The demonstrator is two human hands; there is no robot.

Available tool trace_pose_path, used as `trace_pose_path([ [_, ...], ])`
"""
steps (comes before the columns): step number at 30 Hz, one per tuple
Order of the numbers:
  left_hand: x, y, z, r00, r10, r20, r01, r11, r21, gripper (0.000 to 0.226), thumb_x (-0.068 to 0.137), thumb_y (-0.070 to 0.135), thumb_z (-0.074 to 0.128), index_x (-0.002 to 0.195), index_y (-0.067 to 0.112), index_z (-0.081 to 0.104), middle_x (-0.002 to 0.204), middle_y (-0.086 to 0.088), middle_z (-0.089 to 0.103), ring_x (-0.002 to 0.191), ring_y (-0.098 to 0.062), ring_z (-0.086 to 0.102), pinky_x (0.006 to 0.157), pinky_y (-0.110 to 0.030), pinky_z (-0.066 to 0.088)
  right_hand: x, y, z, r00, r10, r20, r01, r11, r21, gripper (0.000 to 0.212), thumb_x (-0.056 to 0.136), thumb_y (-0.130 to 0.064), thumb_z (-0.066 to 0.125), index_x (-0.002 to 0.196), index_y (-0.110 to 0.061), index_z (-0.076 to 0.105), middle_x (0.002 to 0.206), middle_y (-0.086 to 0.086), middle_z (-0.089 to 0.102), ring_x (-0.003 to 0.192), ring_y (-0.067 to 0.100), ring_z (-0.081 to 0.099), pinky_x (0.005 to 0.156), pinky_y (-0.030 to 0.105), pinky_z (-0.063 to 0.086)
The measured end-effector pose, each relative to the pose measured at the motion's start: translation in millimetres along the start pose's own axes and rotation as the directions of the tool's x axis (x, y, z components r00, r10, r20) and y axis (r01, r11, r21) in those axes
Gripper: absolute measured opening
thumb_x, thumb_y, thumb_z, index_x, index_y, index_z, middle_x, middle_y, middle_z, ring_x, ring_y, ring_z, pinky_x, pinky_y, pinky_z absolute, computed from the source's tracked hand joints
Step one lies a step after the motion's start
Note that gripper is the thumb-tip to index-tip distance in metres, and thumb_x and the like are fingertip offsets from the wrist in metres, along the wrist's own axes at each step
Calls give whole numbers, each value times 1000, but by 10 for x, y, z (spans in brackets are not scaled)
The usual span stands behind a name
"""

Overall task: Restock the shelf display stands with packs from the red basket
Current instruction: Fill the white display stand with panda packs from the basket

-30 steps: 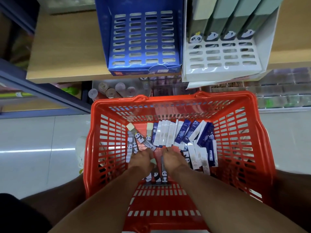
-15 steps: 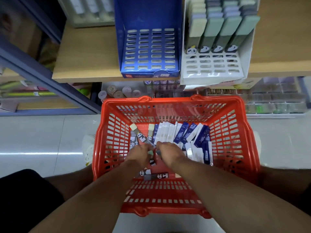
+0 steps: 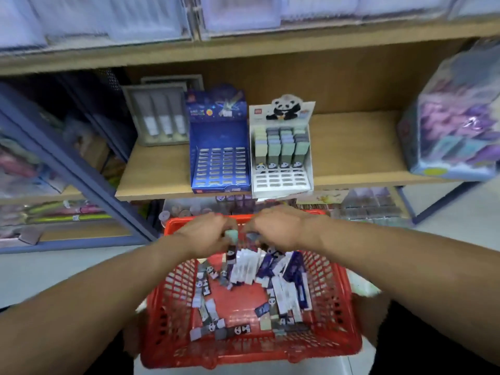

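The red basket (image 3: 341, 315) sits below me with several panda packs and blue-and-white packs (image 3: 273, 266) loose inside. Both hands are raised over its far rim. My left hand (image 3: 208, 234) grips a mint-topped panda pack (image 3: 232, 243) that hangs down from its fingers. My right hand (image 3: 278, 228) is curled around a greyish pack (image 3: 253, 236), mostly hidden by the fingers. On the wooden shelf stand the blue display stand (image 3: 219, 158), with no packs in it, and the white panda display stand (image 3: 281, 152), partly filled with pastel packs.
The wooden shelf (image 3: 357, 152) has a grey box of tubes (image 3: 159, 117) at left and a large wrapped bundle (image 3: 457, 117) at right. A blue metal upright (image 3: 81, 171) slants at left. More goods fill the lower shelf behind the basket.
Both hands have lifted out of the basket toward its far rim, each with a pack. My view has tilted up and now takes in the whole shelf and both stands.
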State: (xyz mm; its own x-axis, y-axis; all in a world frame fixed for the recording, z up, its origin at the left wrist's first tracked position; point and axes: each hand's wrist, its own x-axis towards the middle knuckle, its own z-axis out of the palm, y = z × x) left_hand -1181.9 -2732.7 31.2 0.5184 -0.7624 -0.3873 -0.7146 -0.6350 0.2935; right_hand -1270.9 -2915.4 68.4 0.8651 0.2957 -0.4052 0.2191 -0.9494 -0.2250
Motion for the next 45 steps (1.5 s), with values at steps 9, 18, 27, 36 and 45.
trace_pose_path([
  [9, -116, 304, -917, 966, 110, -233, -153, 972, -180, 6, 101, 27, 56, 99, 32, 53, 76, 7, 70, 64, -2, 62, 60, -29, 48, -424, 611, -787, 816, 327, -477, -99, 892, 442, 18, 98, -29, 63, 109, -34, 49, 96, -6, 63, 83, 13, 61, 71, 39, 55],
  [18, 279, 157, -726, 940, -129, -317, -64, 843, -533, 15, 102, 22, 55, 108, 35, 53, 77, -1, 74, 70, -9, 74, 73, -45, 62, 127, 744, -663, 752, 376, -542, -110, 882, 458, 7, 103, -26, 52, 110, -26, 51, 94, 2, 67, 87, 22, 61, 71, 37, 52],
  [27, 356, 149, -688, 931, -131, -342, -62, 864, -500, 18, 104, 22, 50, 119, 33, 48, 84, -3, 72, 73, -6, 73, 72, -44, 61, 398, 821, -638, 747, 301, -592, -104, 933, 344, 11, 97, -27, 59, 106, -32, 58, 95, -5, 70, 88, 17, 64, 79, 42, 56],
  [36, 366, 130, -699, 929, -189, -318, -47, 794, -606, 19, 102, 16, 54, 116, 29, 53, 95, -2, 68, 70, -5, 73, 78, -43, 62, 312, 783, -687, 750, 282, -598, -97, 942, 323, 14, 98, -30, 62, 108, -27, 70, 91, -7, 71, 87, 14, 63, 80, 36, 54],
  [45, 369, 162, -735, 927, -185, -327, -69, 772, -632, 26, 100, 17, 59, 117, 34, 51, 99, -4, 68, 74, -8, 74, 71, -52, 61, 316, 793, -637, 645, 309, -699, -114, 944, 311, 18, 94, -14, 66, 105, -21, 79, 102, -7, 77, 96, 13, 70, 86, 36, 57],
])
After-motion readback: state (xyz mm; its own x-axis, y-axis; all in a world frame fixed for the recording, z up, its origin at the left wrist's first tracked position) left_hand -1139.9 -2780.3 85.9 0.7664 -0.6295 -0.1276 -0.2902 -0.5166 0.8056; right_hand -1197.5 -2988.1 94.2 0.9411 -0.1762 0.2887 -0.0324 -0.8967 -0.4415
